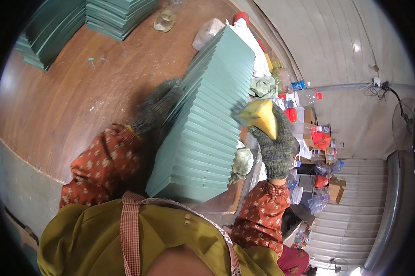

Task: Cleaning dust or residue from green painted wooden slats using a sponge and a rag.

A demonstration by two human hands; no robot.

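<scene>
A long stack of green boards (207, 99) lies slantwise before me, its stepped edges fanned along the side. Against its left side presses my left hand (159, 103) in a dark knitted glove, fingers curled at the boards' edge and partly hidden. My right hand (276, 145), gloved alike, is closed around a yellow block (261, 117) with what look like dark, blurred bristles. The bristled end meets or nearly meets the right side of the stack.
More green boards (120, 18) stand at the far left of the brown wooden tabletop (78, 96). A clear cup (165, 20) is at the far edge. Crumpled cloth (242, 163), plastic bottles (304, 97) and cartons (337, 189) crowd the right. A fan (404, 122) hangs by the wall.
</scene>
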